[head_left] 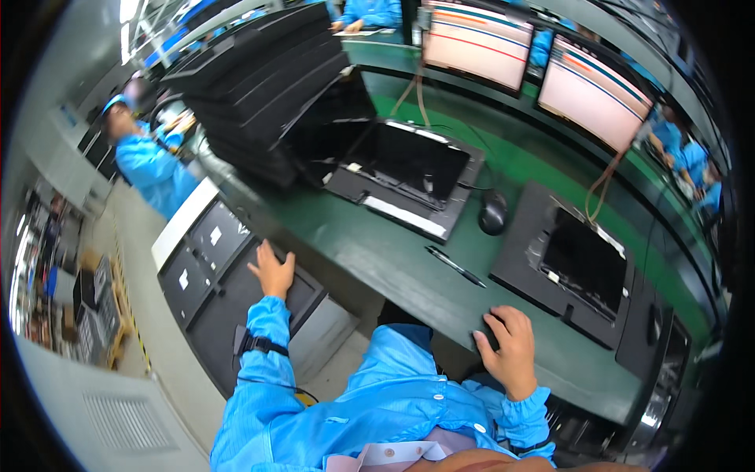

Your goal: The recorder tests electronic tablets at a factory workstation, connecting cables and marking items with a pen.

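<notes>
My left hand (273, 273) is stretched out over a black compartmented tray (236, 322) at my left, its fingers spread and nothing in them; whether it touches the tray I cannot tell. Dark flat panels with small white labels (215, 235) lie in the tray's far part. At the near edge of the green table (377, 259), my right hand (511, 352) is loosely bent, thumb apart from the fingers, and holds nothing. Beyond my hands, one dark display panel (421, 165) lies on a black base, and another display panel (586, 262) sits on a second base further right.
A black pen (454, 266) and a black mouse (493, 212) lie between the two bases. Tall stacked black trays (252, 94) stand at the far left of the table. Two lit monitors (477, 46) rise behind. A person in blue (153, 169) is beyond the left tray.
</notes>
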The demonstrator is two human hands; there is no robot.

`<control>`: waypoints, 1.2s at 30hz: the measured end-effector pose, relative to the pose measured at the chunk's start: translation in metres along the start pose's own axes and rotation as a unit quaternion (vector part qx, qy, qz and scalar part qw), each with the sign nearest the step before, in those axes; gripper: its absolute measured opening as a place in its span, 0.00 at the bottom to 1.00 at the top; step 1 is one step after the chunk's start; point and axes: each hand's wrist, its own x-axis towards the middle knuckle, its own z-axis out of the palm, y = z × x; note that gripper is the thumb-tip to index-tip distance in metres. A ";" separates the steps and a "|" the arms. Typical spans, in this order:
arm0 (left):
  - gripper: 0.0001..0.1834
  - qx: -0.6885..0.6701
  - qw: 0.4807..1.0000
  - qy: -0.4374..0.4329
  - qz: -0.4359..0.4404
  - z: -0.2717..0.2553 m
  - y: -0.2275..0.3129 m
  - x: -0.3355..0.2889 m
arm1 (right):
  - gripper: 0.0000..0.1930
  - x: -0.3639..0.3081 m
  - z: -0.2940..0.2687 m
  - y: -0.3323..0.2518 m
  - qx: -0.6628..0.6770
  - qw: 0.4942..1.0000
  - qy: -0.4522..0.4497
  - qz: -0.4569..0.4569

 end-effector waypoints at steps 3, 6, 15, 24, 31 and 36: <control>0.47 -0.001 1.000 -0.010 0.019 0.010 0.010 0.003 | 0.18 -0.004 -0.005 0.002 -0.014 1.000 0.006 0.007; 0.47 -0.005 1.000 -0.020 0.013 0.008 0.012 -0.001 | 0.20 -0.005 -0.012 -0.001 -0.029 0.999 -0.015 -0.003; 0.47 0.009 0.999 -0.035 -0.004 0.000 0.010 -0.002 | 0.33 0.049 -0.046 0.005 0.016 0.989 -0.097 -0.107; 0.49 0.022 0.998 -0.054 0.006 0.009 0.011 0.008 | 0.23 0.137 0.006 0.045 -0.107 0.989 -0.020 -0.100; 0.42 -0.085 0.990 -0.024 -0.108 -0.022 0.037 0.004 | 0.16 0.201 0.052 0.064 -0.143 0.985 0.032 -0.090; 0.18 -0.491 0.860 0.140 -0.015 -0.042 0.083 -0.018 | 0.16 0.223 0.067 0.092 -0.171 0.984 -0.041 -0.011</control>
